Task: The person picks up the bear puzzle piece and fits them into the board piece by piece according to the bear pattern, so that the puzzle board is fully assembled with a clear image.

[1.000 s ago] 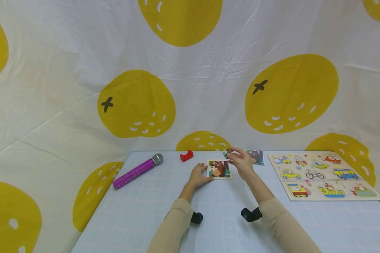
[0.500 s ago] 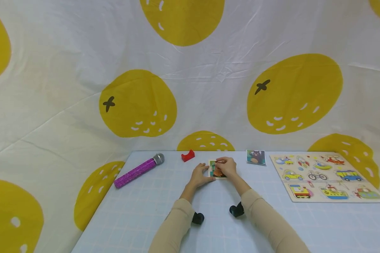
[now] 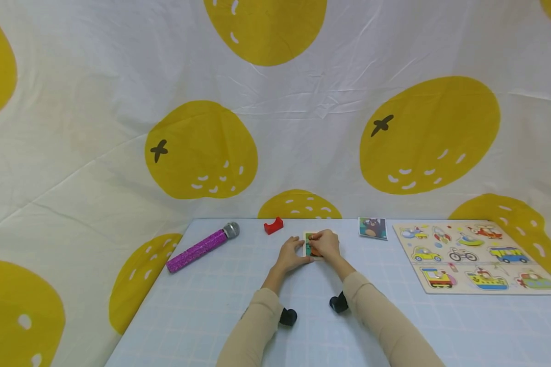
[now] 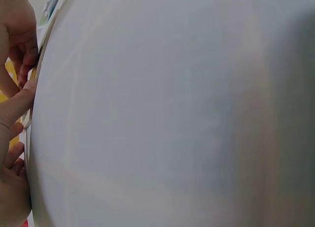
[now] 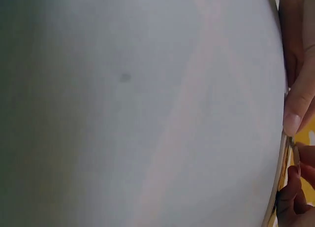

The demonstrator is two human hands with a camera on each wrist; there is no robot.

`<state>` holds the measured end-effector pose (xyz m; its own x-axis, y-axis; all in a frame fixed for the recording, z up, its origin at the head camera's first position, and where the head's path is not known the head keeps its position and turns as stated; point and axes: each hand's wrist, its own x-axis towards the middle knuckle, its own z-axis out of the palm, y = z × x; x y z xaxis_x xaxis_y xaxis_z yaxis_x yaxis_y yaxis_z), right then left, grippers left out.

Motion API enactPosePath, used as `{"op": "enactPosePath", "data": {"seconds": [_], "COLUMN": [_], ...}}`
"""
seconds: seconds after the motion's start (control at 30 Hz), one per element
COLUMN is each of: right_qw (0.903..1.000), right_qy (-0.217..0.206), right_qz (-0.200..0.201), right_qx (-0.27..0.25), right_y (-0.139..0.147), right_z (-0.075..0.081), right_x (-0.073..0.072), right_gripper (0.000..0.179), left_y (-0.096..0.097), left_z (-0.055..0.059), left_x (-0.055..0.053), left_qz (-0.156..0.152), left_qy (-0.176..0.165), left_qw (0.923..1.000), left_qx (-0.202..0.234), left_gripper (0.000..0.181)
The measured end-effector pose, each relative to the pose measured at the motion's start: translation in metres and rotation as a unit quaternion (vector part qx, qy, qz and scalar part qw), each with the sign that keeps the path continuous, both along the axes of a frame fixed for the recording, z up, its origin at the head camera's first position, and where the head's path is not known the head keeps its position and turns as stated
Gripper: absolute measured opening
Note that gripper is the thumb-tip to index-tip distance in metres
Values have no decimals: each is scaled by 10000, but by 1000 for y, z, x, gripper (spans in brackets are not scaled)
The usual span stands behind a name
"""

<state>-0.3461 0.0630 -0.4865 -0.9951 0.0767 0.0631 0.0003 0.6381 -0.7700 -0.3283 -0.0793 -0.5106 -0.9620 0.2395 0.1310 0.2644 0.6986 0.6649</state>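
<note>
A small framed jigsaw puzzle (image 3: 308, 248) with a bear picture lies on the table in the head view, its right part hidden under a hand. My left hand (image 3: 291, 255) holds its left side, with the thumb at the near edge and the fingers along the left. Over the puzzle, my right hand (image 3: 327, 244) pinches a puzzle piece (image 5: 296, 154), which shows as a thin edge between the fingertips in the right wrist view. Both hands sit at the border of each wrist view, close together at the puzzle's edge.
A bear picture card (image 3: 373, 228) lies behind and to the right. Farther right is a wooden vehicle puzzle board (image 3: 479, 260). On the left lie a purple glitter microphone (image 3: 202, 248) and a red curved block (image 3: 273, 225). A patterned cloth (image 3: 303, 142) hangs behind the table.
My right hand has moved left and down with the puzzle piece, from beside the puzzle to over it, covering its right part. My left hand keeps its hold on the left side.
</note>
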Motion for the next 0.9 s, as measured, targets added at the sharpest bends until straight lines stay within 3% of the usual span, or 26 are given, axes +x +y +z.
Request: {"op": "enactPosePath", "data": {"seconds": [0.27, 0.5, 0.63, 0.77, 0.9], "right_qw": [9997, 9958, 9941, 9892, 9783], "right_qy": [-147, -133, -185, -55, 393], "right_qz": [-3, 72, 120, 579, 1278], "right_qx": [178, 900, 1059, 1347, 1583], "right_y": [-1, 0, 0, 1, 7], "right_z": [-3, -5, -2, 1, 1], "right_x": [-6, -6, -4, -2, 1], "right_gripper": [18, 19, 17, 14, 14], "left_y": [-1, 2, 3, 2, 1], "left_z": [0, 2, 5, 7, 3], "left_x": [1, 3, 3, 2, 0], "left_qz": [-40, -213, -248, -190, -194], "left_qy": [44, -34, -134, -190, -171], "left_qw": [10000, 9995, 9993, 9994, 9994], "left_qx": [9, -239, -258, -202, -212], "left_gripper": [57, 57, 56, 54, 54]}}
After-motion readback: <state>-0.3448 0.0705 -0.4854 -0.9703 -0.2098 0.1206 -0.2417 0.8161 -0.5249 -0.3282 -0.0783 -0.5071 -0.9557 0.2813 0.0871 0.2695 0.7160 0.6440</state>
